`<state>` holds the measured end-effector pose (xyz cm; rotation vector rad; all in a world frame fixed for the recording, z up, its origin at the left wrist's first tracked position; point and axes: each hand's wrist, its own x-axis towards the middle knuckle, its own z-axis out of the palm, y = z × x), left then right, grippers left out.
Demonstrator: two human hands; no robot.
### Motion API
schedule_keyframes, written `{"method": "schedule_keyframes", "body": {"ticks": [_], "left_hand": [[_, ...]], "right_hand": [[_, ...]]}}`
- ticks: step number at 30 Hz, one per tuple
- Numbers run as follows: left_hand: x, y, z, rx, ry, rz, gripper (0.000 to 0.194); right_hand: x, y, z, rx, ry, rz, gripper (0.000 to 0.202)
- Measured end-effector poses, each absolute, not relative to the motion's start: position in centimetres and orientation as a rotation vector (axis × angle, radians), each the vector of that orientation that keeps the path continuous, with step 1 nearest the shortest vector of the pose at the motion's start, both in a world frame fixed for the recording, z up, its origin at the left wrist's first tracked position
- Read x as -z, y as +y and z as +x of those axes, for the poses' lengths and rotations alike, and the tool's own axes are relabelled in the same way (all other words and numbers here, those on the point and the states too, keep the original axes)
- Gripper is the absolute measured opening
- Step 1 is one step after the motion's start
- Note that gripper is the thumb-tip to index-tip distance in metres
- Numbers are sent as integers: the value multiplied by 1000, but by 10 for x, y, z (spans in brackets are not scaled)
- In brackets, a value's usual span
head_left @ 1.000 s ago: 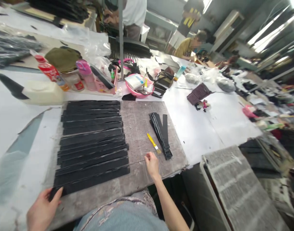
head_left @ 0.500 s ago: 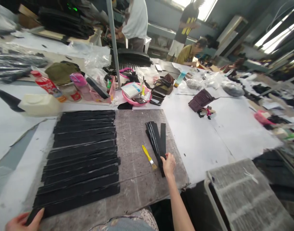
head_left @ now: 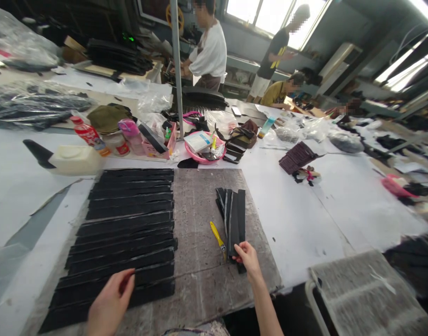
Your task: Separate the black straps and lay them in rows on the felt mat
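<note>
Flat black strips (head_left: 129, 228) lie side by side in a row on the grey-brown board (head_left: 196, 210), pale lines along their edges. My left hand (head_left: 110, 301) is over the nearest strips, fingers loosely curled with a gap to the thumb and nothing visible in them. On the board's right side, my right hand (head_left: 249, 261) pinches the near end of a black strip (head_left: 235, 224) in a fanned bunch. Left of that bunch lies a yellow-handled brush (head_left: 218, 237), its bristles close to the strips.
A white jug with a black spout (head_left: 75, 159), a red bottle (head_left: 89, 135) and a pink basin (head_left: 205, 156) stand behind the board. A metal post (head_left: 178, 70) rises beyond them. A cloth-covered seat (head_left: 371, 289) is at right. Several people are in the background.
My left hand has left the strip end at the lower left and moved right and up over the row. My right hand stays at the bunch, whose strips are fanned differently. The view has tilted up.
</note>
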<state>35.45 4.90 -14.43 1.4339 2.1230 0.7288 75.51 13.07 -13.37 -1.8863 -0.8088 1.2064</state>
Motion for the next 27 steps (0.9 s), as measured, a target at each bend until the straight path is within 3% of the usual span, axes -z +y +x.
{"method": "schedule_keyframes", "body": {"ticks": [4,8,12,22,27], "left_hand": [[140,81,449,-715,1467,1276,30],[143,98,526,-628,1154,1043,44],[148,106,561,-572,1075,866,53],[149,101,559,-505,1125,739,47],[155,99,557,-474,1261,762,36]], "right_hand": [[128,116,741,-1407,-676,-1768,51],[129,103,734,-1490,-636,-1648,48],[130,92,727,-1651,-652,-1609,48],[126,81,718,-1715,-529,-1604,52],[127,84,728,-1663,-462,-1588,53]]}}
